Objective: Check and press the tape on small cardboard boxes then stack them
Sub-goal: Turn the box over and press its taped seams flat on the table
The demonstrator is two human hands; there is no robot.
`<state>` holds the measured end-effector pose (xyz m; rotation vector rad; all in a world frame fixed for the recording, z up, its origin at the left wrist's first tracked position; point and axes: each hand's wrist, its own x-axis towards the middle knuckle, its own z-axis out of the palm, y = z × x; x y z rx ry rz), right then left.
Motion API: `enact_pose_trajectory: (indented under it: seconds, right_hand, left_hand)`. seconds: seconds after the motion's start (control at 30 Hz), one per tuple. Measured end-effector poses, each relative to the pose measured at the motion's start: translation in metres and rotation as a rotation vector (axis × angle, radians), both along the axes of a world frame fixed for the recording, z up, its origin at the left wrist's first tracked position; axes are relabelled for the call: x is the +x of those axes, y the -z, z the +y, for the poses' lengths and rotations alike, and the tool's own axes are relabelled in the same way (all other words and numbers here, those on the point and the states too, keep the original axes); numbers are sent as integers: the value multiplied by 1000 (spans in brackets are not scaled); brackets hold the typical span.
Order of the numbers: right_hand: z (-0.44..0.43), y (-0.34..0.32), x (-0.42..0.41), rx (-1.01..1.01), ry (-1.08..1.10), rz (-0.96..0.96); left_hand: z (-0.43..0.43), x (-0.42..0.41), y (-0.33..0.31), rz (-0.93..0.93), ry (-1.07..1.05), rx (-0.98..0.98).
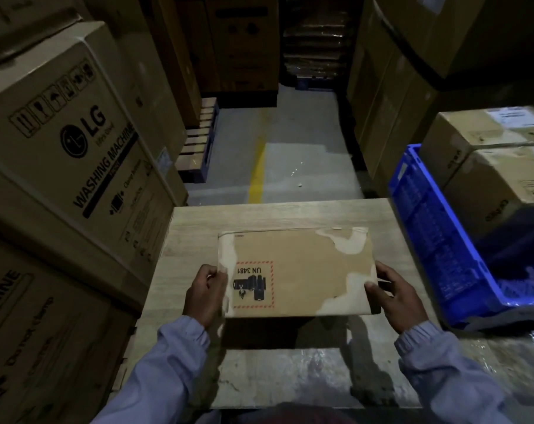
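i hold the small cardboard box [296, 273] over the middle of the wooden table [192, 228], one hand at each short end. its broad top face is turned up to me. i cannot tell whether its underside rests on the table or hangs just above it; a dark shadow lies on the table along the box's near edge.

my left hand [206, 293] grips the box's left end: the thumb is bent onto the top face beside the red-dashed un 3481 label [253, 284], and the other fingers curl round the side, their tips out of sight. my right hand [397, 293] grips the right end the same way, with the thumb laid flat on a pale patch of tape [356, 289] at the near right corner and the fingers wrapped round the edge. more pale, ragged tape [345, 240] shows along the far right corner and down the left edge. the label reads upside down to me. both arms wear light blue sleeves [174, 356].

a blue plastic crate [428, 224] stands just beside the table's right side, tilted, with 2 taped cardboard boxes [473, 139] inside it. against the table's left side rise big stacked lg washing machine cartons [70, 142]. beyond the table's far edge a yellow line [256, 175] runs along the grey floor between more tall cartons, which are too dark to read.
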<state>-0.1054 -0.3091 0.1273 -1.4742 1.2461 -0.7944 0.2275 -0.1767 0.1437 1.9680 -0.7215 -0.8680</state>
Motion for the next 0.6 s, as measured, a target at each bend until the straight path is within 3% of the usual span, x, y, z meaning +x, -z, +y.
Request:
enact_pose_trajectory:
  seconds: [0.6]
  right_hand:
    - [-21, 0, 31, 58, 17, -21]
  left_hand:
    - [-29, 12, 14, 6, 40, 16]
